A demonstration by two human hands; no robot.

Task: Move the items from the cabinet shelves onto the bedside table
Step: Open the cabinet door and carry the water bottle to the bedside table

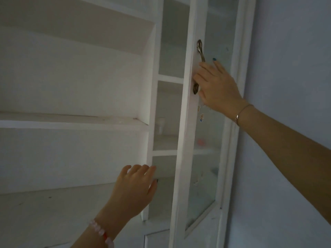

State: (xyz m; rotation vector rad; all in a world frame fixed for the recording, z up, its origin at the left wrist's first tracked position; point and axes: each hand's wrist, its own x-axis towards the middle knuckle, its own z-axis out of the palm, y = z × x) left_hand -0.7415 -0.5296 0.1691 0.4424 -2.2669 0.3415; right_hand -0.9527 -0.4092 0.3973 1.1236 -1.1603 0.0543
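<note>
Plainly you are at the very start: as far as these shelves show, the items are in the cabinet and the door is only part-way open. Your right hand has its fingers curled round the lower part of the metal handle of the glass door, with one finger lying straight along the pane. Your left hand is spread open and holds nothing, its fingertips up by the cabinet's white side post; whether they touch it cannot be told. The items sit inside on the narrow shelves: a pale cup in the gap beside the door's edge, a pink thing on the same shelf seen through the glass, and a teal thing one shelf lower. All three are dim and blurred, so what they are is a guess. The bedside table is out of view, so you cannot judge what stands on it. The wide open shelves to the left are cut off at the picture's edge.
</note>
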